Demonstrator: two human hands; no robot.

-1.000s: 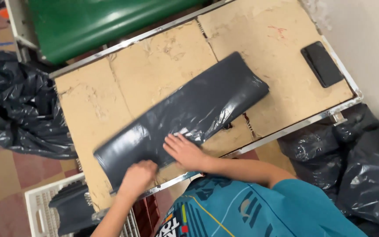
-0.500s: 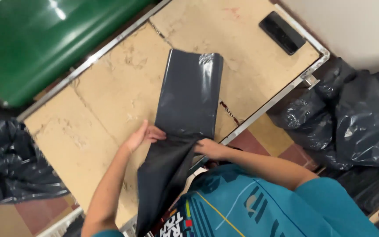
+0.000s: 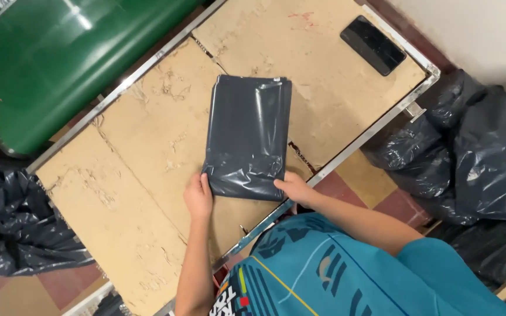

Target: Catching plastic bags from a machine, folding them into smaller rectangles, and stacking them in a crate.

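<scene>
Folded since half a second ago, when its lower half hung off the near edge, the dark grey plastic bag (image 3: 248,137) now lies as a flat, compact rectangle wholly on the worn tan tabletop (image 3: 147,152), near its middle. We see the left hand (image 3: 198,197) gripping the bag's near left corner, fingers curled over the edge, while the right hand (image 3: 293,187) pinches the near right corner, thumb on top. Both forearms reach in from the near side over a teal patterned shirt (image 3: 335,269).

Around the bag we find bare, scuffed board, its surface cracked along seams and framed by a metal rim (image 3: 358,146). At the far right corner of the table rests a flat black phone (image 3: 373,37), well apart from the bag. Beyond the far left edge stands a green bin (image 3: 60,58). Bulging black sacks crowd the floor on both sides: one heap at the right (image 3: 475,158), just beside the table's corner, another at the left (image 3: 13,228). Nothing lies between the hands and the bag; red and cream floor tiles (image 3: 376,187) show beneath the table's near edge.
</scene>
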